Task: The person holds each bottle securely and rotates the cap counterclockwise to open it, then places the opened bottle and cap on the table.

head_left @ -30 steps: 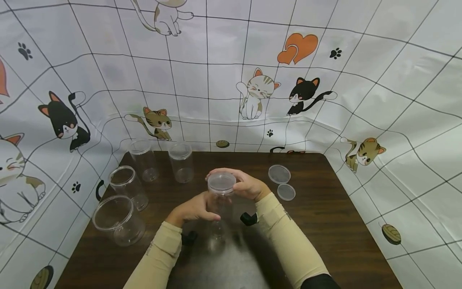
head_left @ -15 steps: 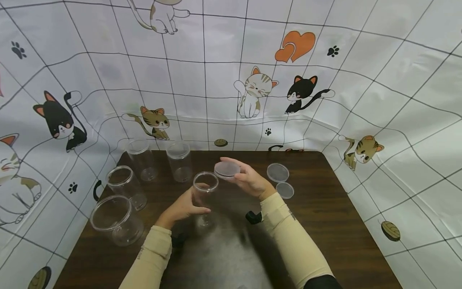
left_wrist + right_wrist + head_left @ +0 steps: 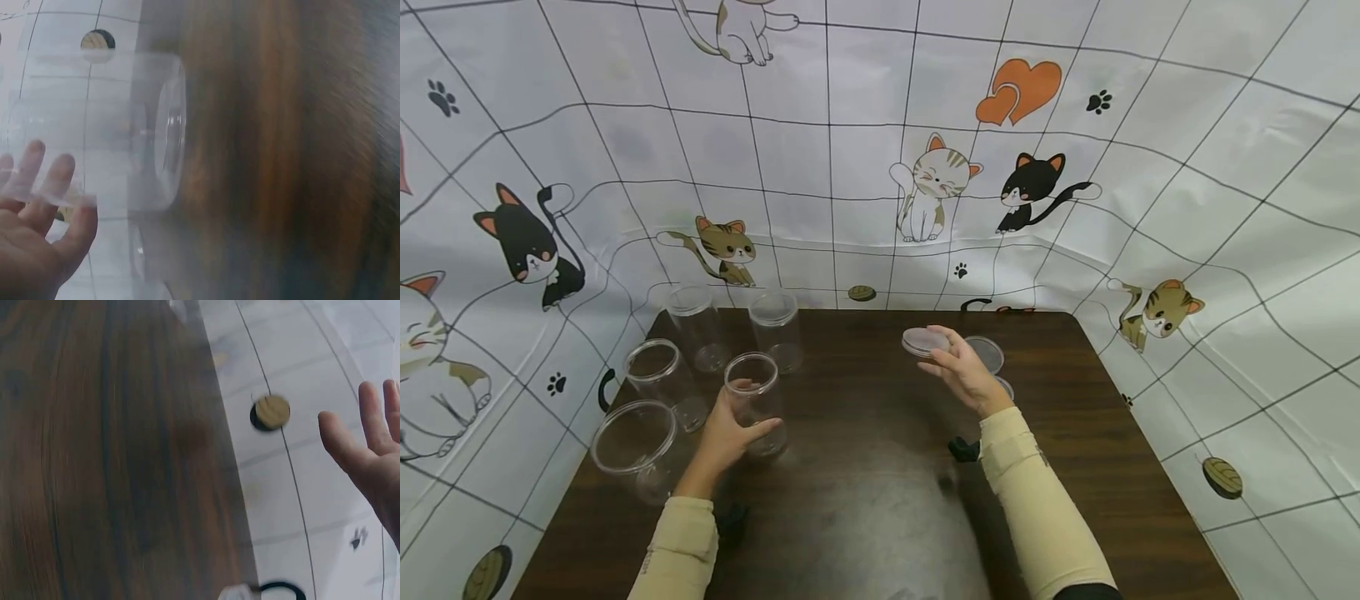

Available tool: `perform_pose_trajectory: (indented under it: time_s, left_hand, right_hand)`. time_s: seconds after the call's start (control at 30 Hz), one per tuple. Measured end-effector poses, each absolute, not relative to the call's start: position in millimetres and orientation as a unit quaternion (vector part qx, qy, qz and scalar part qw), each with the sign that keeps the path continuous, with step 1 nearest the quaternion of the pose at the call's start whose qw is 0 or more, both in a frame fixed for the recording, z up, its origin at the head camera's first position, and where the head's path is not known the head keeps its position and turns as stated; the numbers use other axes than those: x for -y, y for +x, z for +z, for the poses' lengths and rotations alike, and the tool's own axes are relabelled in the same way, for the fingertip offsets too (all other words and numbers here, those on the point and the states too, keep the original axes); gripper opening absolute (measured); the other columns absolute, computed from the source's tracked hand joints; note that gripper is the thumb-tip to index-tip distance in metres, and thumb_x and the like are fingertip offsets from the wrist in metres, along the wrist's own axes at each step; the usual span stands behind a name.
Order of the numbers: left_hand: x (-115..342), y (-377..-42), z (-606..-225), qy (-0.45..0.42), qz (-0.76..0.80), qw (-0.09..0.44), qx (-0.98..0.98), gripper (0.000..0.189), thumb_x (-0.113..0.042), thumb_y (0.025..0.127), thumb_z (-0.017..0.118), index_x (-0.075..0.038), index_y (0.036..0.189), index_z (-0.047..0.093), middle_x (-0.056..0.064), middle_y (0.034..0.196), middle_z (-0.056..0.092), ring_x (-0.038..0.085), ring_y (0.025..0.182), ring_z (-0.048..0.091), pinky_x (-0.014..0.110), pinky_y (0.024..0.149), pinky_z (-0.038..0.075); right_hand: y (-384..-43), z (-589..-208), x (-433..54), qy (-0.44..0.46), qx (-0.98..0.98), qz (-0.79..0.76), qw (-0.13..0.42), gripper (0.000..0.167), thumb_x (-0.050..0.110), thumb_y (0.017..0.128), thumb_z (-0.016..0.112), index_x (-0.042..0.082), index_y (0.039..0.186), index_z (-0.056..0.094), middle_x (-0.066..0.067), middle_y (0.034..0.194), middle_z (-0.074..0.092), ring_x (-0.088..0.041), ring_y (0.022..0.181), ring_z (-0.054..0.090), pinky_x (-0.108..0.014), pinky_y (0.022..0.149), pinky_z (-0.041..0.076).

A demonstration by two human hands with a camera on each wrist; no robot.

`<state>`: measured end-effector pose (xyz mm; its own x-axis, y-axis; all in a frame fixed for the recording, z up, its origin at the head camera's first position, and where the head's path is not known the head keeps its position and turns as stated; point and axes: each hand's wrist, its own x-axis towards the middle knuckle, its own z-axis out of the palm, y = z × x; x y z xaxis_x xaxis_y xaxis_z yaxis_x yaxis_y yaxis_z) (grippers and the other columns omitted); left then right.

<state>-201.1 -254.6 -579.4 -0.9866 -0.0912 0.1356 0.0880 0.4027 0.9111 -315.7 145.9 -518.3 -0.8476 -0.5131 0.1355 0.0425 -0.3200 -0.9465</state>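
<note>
In the head view my left hand [image 3: 726, 433] holds a lidless clear plastic jar [image 3: 756, 392] around its side, upright, left of the middle of the table. The left wrist view shows that jar [image 3: 112, 125] large and blurred, with thumb and fingers around it. Farther right, my right hand [image 3: 966, 375] pinches a round translucent lid [image 3: 925, 340] by its edge, raised above the table. That lid lies outside the right wrist view, where only part of the right hand [image 3: 375, 450] shows. Behind it in the head view are a flat lid [image 3: 988, 354] and a smaller lid [image 3: 1006, 387], both partly hidden.
At the table's left stand two open jars, a wide one [image 3: 634, 437] and a narrower one [image 3: 658, 375]. Two more jars with tops on, one [image 3: 696, 325] and another [image 3: 775, 325], stand at the back left. A cat-print sheet [image 3: 865, 192] surrounds the dark wooden table [image 3: 850, 517].
The lid has come off the jar in my hands. My left hand has carried the jar left toward the other jars, while my right hand has moved the lid right, toward the flat lids.
</note>
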Motion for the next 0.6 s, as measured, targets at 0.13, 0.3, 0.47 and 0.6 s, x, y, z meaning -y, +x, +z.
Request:
perform_pose_trajectory:
  time_s: [0.13, 0.3, 0.47, 0.6]
  left_hand:
    - [261.3, -191.7, -582.0, 0.037, -0.536, 0.107, 0.836, 0.088, -0.020, 0.080, 0.089, 0.000, 0.145, 0.033, 0.027, 0.143, 0.050, 0.045, 0.132, 0.047, 0.059, 0.109, 0.035]
    - [266.2, -186.9, -586.2, 0.062, -0.520, 0.135, 0.841, 0.086, -0.018, 0.078, 0.090, -0.002, 0.142, 0.035, 0.024, 0.141, 0.054, 0.042, 0.129, 0.050, 0.056, 0.107, 0.037]
    - [264.9, -183.5, -591.6, 0.068, -0.509, 0.140, 0.847, 0.088, -0.019, 0.077, 0.091, -0.005, 0.143, 0.035, 0.018, 0.142, 0.054, 0.040, 0.120, 0.055, 0.053, 0.097, 0.042]
    - [262.0, -184.1, -597.0, 0.069, -0.515, 0.147, 0.842, 0.090, -0.017, 0.076, 0.092, -0.006, 0.144, 0.034, 0.016, 0.144, 0.053, 0.041, 0.119, 0.055, 0.052, 0.097, 0.042]
  right_hand:
    - [-320.1, -520.4, -168.8, -0.165, -0.568, -0.794, 0.140, 0.065, 0.016, 0.107, 0.052, 0.002, 0.157, 0.015, -0.025, 0.162, 0.008, -0.037, 0.150, 0.017, -0.062, 0.118, 0.019]
    - [-327.2, -519.6, -196.0, -0.085, -0.581, -0.806, 0.075, 0.063, 0.020, 0.109, 0.047, 0.009, 0.161, 0.014, -0.022, 0.161, 0.014, -0.035, 0.149, 0.019, -0.058, 0.120, 0.019]
    - [-335.8, -518.6, -228.2, -0.001, -0.631, -0.776, 0.021, 0.074, 0.029, 0.106, 0.053, 0.024, 0.164, 0.008, -0.018, 0.158, 0.015, -0.028, 0.135, 0.037, -0.051, 0.117, 0.031]
    - [-344.7, -521.8, -258.5, 0.064, -0.742, -0.667, -0.010, 0.086, 0.037, 0.102, 0.061, 0.019, 0.164, 0.005, -0.019, 0.159, 0.019, -0.028, 0.131, 0.043, -0.040, 0.109, 0.041]
